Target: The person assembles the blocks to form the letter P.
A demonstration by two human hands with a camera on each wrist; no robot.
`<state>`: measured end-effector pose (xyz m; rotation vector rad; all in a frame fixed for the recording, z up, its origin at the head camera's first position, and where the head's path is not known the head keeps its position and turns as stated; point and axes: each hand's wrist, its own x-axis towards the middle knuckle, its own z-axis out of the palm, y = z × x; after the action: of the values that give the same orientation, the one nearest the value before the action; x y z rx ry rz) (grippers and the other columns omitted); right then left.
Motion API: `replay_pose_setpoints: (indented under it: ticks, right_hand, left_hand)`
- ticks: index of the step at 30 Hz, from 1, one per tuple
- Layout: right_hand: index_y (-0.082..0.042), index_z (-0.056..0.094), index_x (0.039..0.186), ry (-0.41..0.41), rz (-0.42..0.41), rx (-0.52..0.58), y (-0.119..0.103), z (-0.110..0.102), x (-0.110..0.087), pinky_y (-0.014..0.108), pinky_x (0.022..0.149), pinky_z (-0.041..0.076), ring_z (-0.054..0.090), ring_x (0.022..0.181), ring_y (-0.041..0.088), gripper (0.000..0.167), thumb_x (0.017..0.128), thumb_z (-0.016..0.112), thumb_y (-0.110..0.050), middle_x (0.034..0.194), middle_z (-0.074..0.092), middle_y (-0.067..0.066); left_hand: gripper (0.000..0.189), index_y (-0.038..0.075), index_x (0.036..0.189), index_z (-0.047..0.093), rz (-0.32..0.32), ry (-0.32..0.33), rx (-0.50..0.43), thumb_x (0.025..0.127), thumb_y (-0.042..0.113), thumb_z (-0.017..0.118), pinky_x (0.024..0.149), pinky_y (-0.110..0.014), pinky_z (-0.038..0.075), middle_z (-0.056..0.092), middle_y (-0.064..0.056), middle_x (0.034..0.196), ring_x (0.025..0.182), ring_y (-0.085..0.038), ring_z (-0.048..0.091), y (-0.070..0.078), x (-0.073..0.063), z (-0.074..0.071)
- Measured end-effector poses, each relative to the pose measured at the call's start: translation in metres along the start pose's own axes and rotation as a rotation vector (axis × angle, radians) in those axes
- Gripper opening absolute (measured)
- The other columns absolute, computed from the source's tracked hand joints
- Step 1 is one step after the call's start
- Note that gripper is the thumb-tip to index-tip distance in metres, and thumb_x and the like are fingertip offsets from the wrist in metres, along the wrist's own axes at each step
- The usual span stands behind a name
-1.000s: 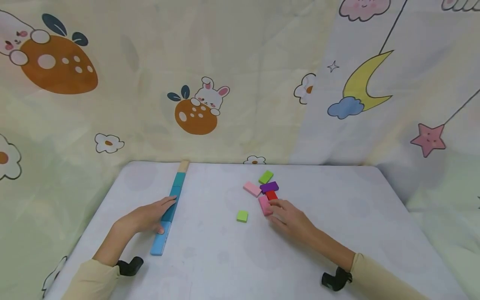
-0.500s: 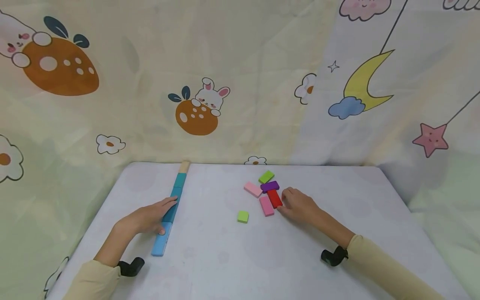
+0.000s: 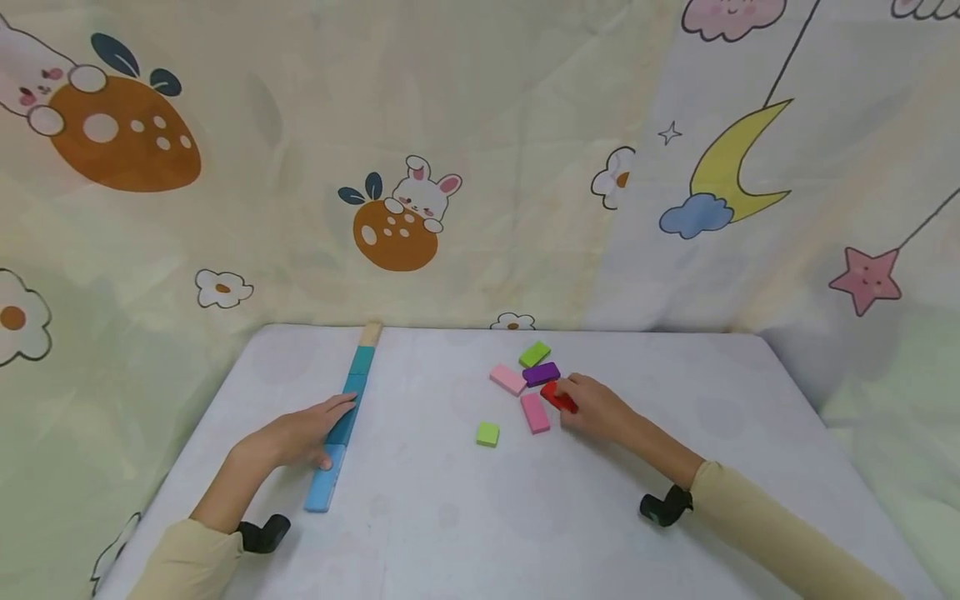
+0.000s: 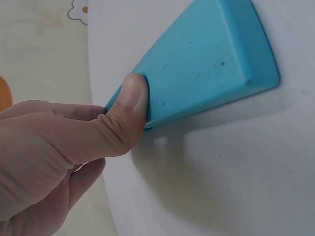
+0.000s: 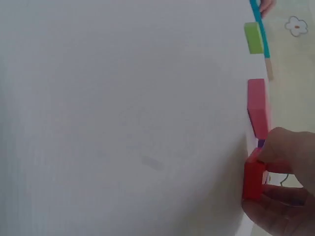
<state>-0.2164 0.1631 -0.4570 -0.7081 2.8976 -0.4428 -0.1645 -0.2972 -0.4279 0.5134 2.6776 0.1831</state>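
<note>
My left hand (image 3: 288, 437) lies on a straight row of flat blocks, its fingers stretched over a dark teal block (image 3: 345, 423). Its thumb (image 4: 132, 96) presses by the joint with the light blue block (image 3: 325, 483), seen large in the left wrist view. My right hand (image 3: 600, 410) pinches a red block (image 3: 558, 397) between thumb and fingers; the block is tilted, close over the table. Just left of it lies a pink block (image 3: 536, 413), with a purple block (image 3: 542, 374) behind.
A pale pink block (image 3: 508, 379) and a long green block (image 3: 535, 354) lie behind the purple one's left side. A small green block (image 3: 487, 434) sits nearer the front. The row ends in a tan block (image 3: 371, 334) at the white table's (image 3: 675, 358) back edge, against a printed cloth.
My right hand has moved from the pink block to the red one and now grips it, turning it and shifting it slightly right. My left hand stays on the row.
</note>
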Motion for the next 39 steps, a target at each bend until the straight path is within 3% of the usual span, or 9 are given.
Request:
replay_pose_setpoints:
  ticks: [2,5,9,13,16,22,28,33,39]
  right_hand:
    - [-0.01,0.063,0.104,-0.044,0.008,0.017,-0.002,-0.008,0.003,0.031,0.075,0.057,0.055,0.088,0.016,0.024,0.082,0.073,-0.012,0.098,0.062,0.006]
    - [-0.007,0.063,0.108,-0.068,-0.063,0.043,-0.01,-0.029,0.012,0.034,0.079,0.059,0.058,0.093,0.02,0.029,0.081,0.074,-0.007,0.102,0.064,0.009]
    - [-0.002,0.063,0.113,-0.007,-0.238,0.08,-0.032,-0.042,0.037,0.034,0.082,0.058,0.059,0.097,0.023,0.032,0.083,0.071,-0.003,0.11,0.065,0.012]
    - [-0.005,0.063,0.123,-0.074,-0.252,0.135,-0.072,-0.027,0.086,0.036,0.093,0.054,0.057,0.109,0.024,0.033,0.09,0.066,-0.007,0.122,0.064,0.01]
    - [-0.008,0.064,0.125,-0.11,-0.275,0.111,-0.101,-0.003,0.129,0.035,0.099,0.051,0.057,0.114,0.022,0.032,0.093,0.062,-0.008,0.125,0.064,0.008]
    - [-0.008,0.063,0.129,-0.116,-0.251,0.061,-0.144,0.029,0.191,0.031,0.101,0.05,0.056,0.113,0.022,0.033,0.096,0.058,-0.01,0.124,0.064,0.01]
    - [-0.009,0.058,0.135,-0.081,-0.119,0.116,-0.157,0.04,0.214,0.029,0.101,0.05,0.053,0.113,0.021,0.038,0.097,0.059,-0.015,0.127,0.061,0.008]
    - [-0.009,0.058,0.134,-0.008,-0.113,0.103,-0.161,0.043,0.225,0.029,0.104,0.048,0.053,0.117,0.021,0.038,0.096,0.059,-0.013,0.13,0.06,0.008]
    - [-0.013,0.055,0.138,-0.032,-0.096,0.045,-0.168,0.05,0.235,0.028,0.106,0.047,0.051,0.123,0.02,0.042,0.096,0.06,-0.016,0.136,0.058,0.005]
  left_hand:
    - [0.097,0.001,0.15,0.03,0.01,0.004,0.007,0.073,0.03,0.082,0.105,-0.055,0.044,0.031,-0.02,0.156,0.138,-0.042,0.039,0.0,0.0,0.001]
    - [0.096,0.001,0.149,0.03,0.019,0.004,0.014,0.074,0.03,0.081,0.106,-0.054,0.044,0.031,-0.02,0.156,0.138,-0.042,0.04,0.0,0.001,0.001]
    - [0.096,0.001,0.149,0.03,0.01,-0.003,0.004,0.074,0.029,0.081,0.106,-0.055,0.044,0.03,-0.02,0.156,0.139,-0.042,0.039,0.001,0.001,0.001]
    - [0.095,0.001,0.149,0.03,-0.002,-0.007,0.007,0.074,0.028,0.081,0.106,-0.055,0.043,0.03,-0.02,0.157,0.139,-0.042,0.038,-0.003,-0.002,0.001]
    - [0.095,0.001,0.149,0.03,-0.008,-0.009,0.008,0.074,0.028,0.082,0.106,-0.054,0.043,0.03,-0.019,0.157,0.14,-0.041,0.038,-0.005,-0.003,0.002]
    - [0.095,0.001,0.149,0.031,-0.009,-0.005,0.021,0.074,0.029,0.082,0.106,-0.053,0.044,0.031,-0.016,0.157,0.14,-0.038,0.039,-0.004,0.0,0.001]
    - [0.094,0.001,0.149,0.031,-0.005,-0.01,0.014,0.074,0.029,0.081,0.106,-0.053,0.045,0.03,-0.015,0.158,0.14,-0.038,0.04,0.0,0.001,-0.002]
    - [0.095,0.004,0.151,0.029,-0.011,-0.016,0.02,0.075,0.03,0.08,0.106,-0.053,0.044,0.029,-0.015,0.158,0.14,-0.037,0.04,-0.001,0.004,-0.004]
    - [0.096,0.004,0.152,0.028,-0.042,-0.031,-0.018,0.075,0.028,0.081,0.107,-0.054,0.043,0.028,-0.016,0.159,0.142,-0.038,0.037,-0.002,0.003,-0.003]
